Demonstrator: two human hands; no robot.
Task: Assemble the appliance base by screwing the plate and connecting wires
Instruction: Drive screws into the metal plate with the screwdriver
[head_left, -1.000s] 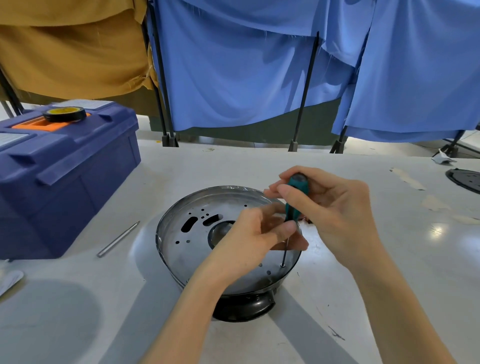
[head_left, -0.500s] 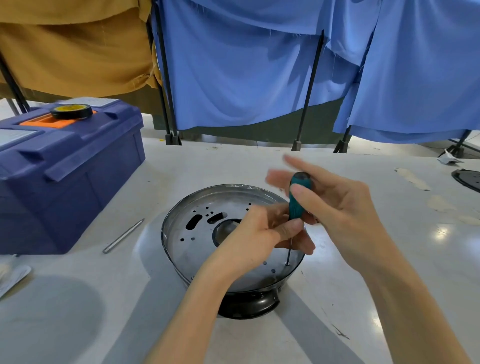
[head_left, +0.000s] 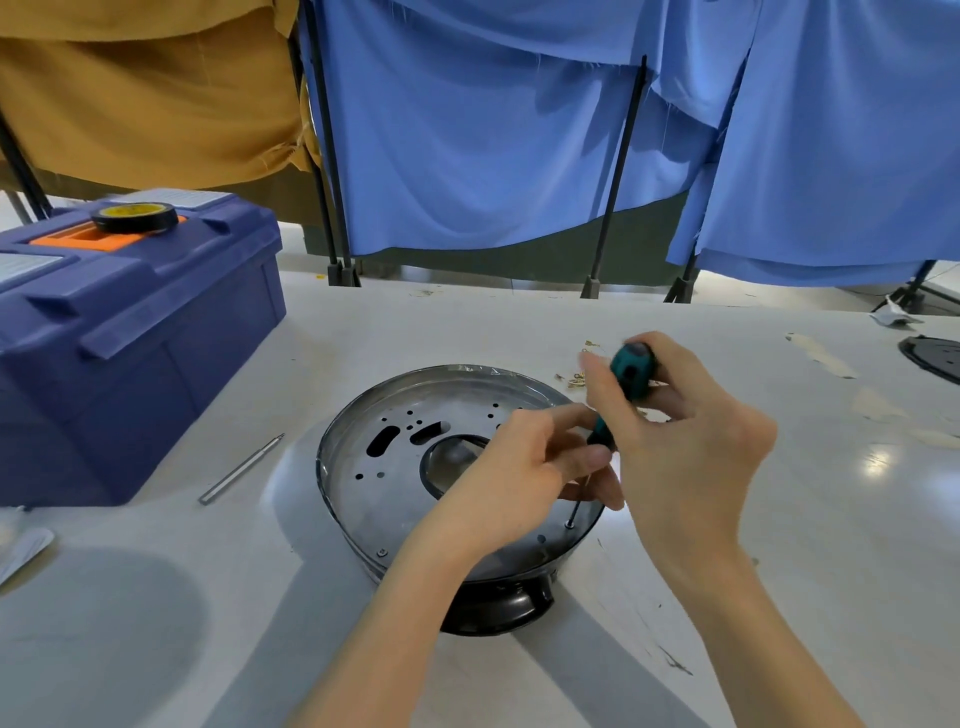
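Teal-handled screwdriver (head_left: 631, 370) held in both hands, its shaft tilted down onto a round metal plate (head_left: 395, 467) seated in a black base (head_left: 498, 608) on the white tabletop (head_left: 841, 545). The right hand (head_left: 691, 441) curls its fingers round the top of the handle. The left hand (head_left: 524, 478), just below and beside it, pinches the lower end of the handle between thumb and forefinger. The tip meets a screw (head_left: 570, 525) near the plate's rim, directly under the left hand's fingers. Well to the left of that hand, a thin metal rod (head_left: 241, 469) lies beside a blue toolbox (head_left: 130, 353) topped with a roll of black tape (head_left: 135, 217). Small brass-coloured bits (head_left: 575, 380) lie just beyond the right hand.
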